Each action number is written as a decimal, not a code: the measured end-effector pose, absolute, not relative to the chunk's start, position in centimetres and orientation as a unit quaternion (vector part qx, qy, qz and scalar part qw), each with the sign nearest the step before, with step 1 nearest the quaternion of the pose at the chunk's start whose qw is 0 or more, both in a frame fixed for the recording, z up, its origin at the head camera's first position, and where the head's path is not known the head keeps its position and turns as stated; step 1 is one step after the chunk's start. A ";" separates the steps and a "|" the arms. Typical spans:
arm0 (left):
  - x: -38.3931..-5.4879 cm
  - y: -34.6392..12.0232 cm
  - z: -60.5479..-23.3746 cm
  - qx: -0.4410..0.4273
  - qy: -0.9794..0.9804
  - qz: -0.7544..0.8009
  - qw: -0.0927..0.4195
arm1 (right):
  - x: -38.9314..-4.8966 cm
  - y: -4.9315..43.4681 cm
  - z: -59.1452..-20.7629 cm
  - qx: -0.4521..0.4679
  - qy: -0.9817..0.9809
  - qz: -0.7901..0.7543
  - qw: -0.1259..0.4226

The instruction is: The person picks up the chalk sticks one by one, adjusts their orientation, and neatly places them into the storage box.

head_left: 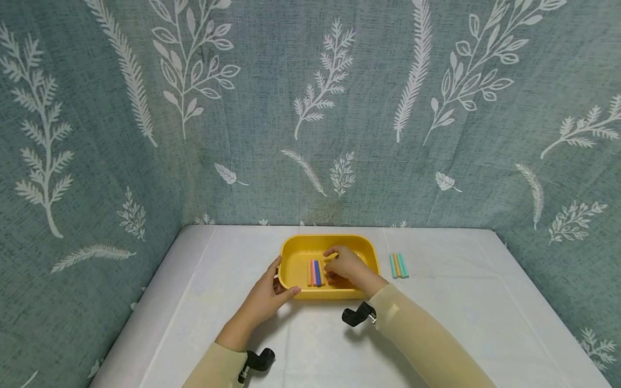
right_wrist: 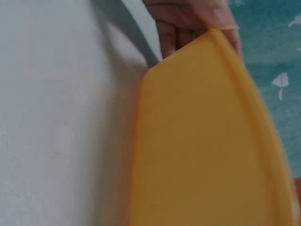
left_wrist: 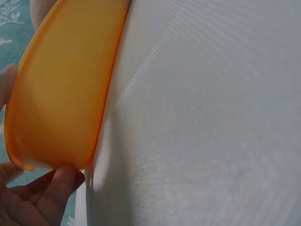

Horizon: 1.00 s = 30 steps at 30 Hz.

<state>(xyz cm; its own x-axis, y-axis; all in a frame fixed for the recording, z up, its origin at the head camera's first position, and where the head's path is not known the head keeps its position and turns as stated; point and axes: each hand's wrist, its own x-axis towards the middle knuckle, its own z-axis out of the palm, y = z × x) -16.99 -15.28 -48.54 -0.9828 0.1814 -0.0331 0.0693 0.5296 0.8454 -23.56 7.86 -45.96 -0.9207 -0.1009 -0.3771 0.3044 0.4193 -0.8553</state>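
A yellow plastic tray [head_left: 339,295] with rounded corners lies on the table. My left hand [head_left: 264,296] grips its near left corner, thumb over the rim and fingers around the outside; the left wrist view shows these fingers [left_wrist: 61,188] against the wall. Inside the tray, several coloured sticks like chalk [head_left: 314,274], orange, pink and blue, lie side by side. My right hand [head_left: 346,265] reaches over the right part of the tray, its fingertips close to the rightmost orange stick. Whether it pinches a stick is unclear. The tray wall [right_wrist: 202,136] hides most of this hand in the right wrist view.
To the right of the tray, three sticks [head_left: 399,265], two teal and one orange, lie in a row on the white-covered table [head_left: 451,323]. Behind the table hangs a green leaf-patterned cloth [head_left: 262,108], which also runs along both sides.
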 end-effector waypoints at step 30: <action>-17.0 -15.4 -48.6 0.073 0.874 0.478 0.053 | -20.8 14.2 -40.3 0.011 0.839 -0.527 0.137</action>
<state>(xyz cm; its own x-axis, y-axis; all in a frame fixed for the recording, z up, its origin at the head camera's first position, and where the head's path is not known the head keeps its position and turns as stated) -16.95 -15.36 -48.58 -0.9836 0.1787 -0.0233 0.0769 0.5331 0.8425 -20.79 14.16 -40.32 -0.9624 -0.1258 -0.2408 0.1622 0.4449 -0.8808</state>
